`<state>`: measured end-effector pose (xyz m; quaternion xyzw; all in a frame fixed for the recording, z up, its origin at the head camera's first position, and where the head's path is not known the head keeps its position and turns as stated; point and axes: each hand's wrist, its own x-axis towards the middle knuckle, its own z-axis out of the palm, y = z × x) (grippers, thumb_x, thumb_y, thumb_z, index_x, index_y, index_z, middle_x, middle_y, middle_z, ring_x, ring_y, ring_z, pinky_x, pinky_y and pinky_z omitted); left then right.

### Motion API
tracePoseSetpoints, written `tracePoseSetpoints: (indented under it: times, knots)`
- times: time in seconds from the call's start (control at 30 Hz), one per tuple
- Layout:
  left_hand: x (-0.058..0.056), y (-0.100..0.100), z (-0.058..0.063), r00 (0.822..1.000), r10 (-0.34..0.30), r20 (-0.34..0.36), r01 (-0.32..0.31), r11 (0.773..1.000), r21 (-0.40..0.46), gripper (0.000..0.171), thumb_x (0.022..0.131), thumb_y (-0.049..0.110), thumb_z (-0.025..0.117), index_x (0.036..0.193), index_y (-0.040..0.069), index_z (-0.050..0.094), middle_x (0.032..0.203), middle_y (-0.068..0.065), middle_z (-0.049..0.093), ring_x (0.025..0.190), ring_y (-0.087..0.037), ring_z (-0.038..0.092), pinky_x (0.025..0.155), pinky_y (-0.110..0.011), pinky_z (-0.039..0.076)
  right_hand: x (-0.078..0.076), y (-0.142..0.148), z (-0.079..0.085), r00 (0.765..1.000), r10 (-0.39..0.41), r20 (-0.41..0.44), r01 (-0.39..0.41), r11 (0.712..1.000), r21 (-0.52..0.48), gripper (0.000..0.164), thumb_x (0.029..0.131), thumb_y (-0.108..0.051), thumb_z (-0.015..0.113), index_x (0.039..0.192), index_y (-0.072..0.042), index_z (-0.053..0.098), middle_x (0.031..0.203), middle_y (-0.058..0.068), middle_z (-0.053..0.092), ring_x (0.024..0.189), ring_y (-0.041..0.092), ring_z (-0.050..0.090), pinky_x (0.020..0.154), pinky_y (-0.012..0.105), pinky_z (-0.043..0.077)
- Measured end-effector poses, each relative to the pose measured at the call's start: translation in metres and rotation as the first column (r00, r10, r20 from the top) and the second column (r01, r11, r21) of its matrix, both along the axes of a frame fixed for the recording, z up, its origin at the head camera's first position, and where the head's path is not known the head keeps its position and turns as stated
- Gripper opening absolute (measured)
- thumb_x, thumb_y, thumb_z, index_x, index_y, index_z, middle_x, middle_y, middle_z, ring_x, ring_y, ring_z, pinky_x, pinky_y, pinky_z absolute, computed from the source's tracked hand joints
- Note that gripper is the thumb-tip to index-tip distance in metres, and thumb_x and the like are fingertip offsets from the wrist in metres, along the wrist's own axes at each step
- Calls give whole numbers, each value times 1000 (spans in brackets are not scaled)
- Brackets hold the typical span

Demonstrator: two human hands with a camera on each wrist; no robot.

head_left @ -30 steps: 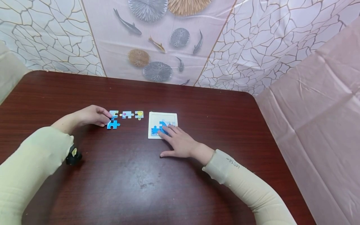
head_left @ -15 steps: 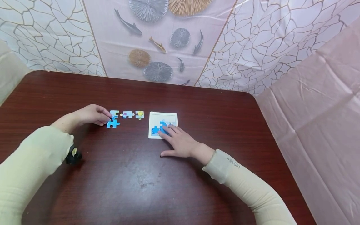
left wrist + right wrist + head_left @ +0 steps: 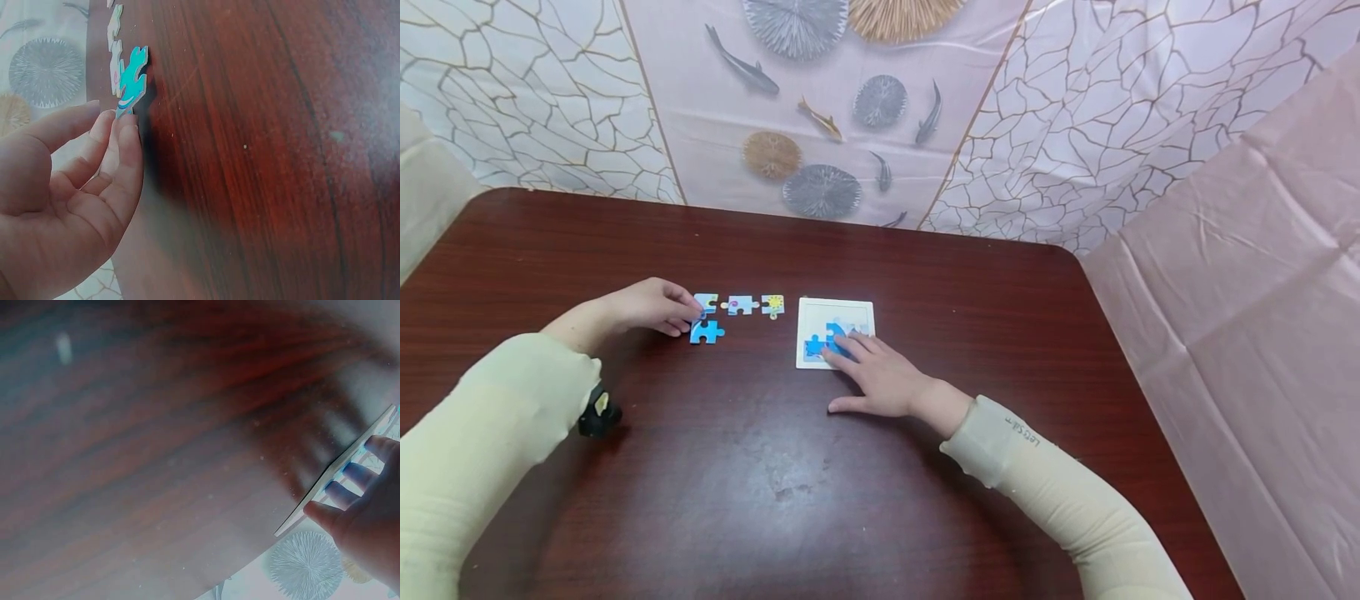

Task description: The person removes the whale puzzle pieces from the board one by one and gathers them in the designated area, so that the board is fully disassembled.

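My left hand [image 3: 651, 307] pinches a blue jigsaw piece [image 3: 706, 332] by its left edge. In the left wrist view that blue piece [image 3: 132, 78] is tilted at the fingertips, with a dark shadow beside it. Just behind it lie three pale pieces in a row: one with yellow [image 3: 709, 301], one with a pink swirl [image 3: 741, 305] and one with a sun [image 3: 772, 303]. My right hand [image 3: 887, 383] rests with spread fingers on a white puzzle tray [image 3: 801, 333], partly covering the blue pieces [image 3: 814, 346] inside. The right wrist view shows several fingertips over the tray's edge [image 3: 331, 469].
The dark brown wooden table [image 3: 760, 483] has rounded corners at the back. A patterned cloth [image 3: 820, 108] hangs behind it, and pinkish fabric [image 3: 1240, 333] runs along the right side. A black wrist device [image 3: 599, 413] sits below the left cuff.
My left hand and the blue jigsaw piece have shifted slightly to the right. My right hand stays on the tray.
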<state>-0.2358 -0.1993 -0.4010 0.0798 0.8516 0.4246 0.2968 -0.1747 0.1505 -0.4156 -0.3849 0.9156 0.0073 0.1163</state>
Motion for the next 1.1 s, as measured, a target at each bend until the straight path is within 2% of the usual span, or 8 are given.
tracePoseSetpoints:
  times: [0.3, 0.53, 0.9, 1.1]
  knots:
    - [3, -3, 4, 1000, 5, -7, -5, 1000, -24, 41, 97, 16, 47, 121, -17, 47, 111, -28, 59, 85, -12, 61, 77, -32, 57, -1, 0, -1, 1000, 0, 2, 0, 1000, 6, 77, 87, -62, 49, 148, -19, 28, 153, 9, 26, 142, 29, 22, 117, 44, 20]
    - [4, -6, 5, 1000, 15, -15, -15, 1000, -16, 42, 97, 16, 49, 121, -18, 49, 112, -28, 60, 84, -12, 62, 78, -32, 57, 0, 0, 0, 1000, -1, 7, 1, 1000, -1, 77, 87, -61, 50, 148, -18, 28, 153, 9, 26, 142, 29, 22, 117, 44, 19]
    - [5, -7, 8, 997, 33, -69, -36, 999, -37, 42, 95, 19, 52, 120, -15, 52, 117, -31, 58, 92, -21, 64, 83, -37, 56, -1, -1, 1, 1000, -8, 12, 8, 1000, -5, 77, 87, -61, 50, 148, -18, 28, 154, 9, 26, 142, 29, 21, 117, 45, 19]
    - [3, -5, 11, 996, 30, -88, -29, 1000, 11, 43, 97, 18, 49, 125, -14, 48, 124, -31, 53, 98, -23, 64, 83, -33, 56, -1, 0, 0, 1000, -5, 14, 6, 1000, -23, 77, 87, -60, 50, 147, -18, 29, 153, 10, 27, 142, 30, 23, 117, 45, 20]
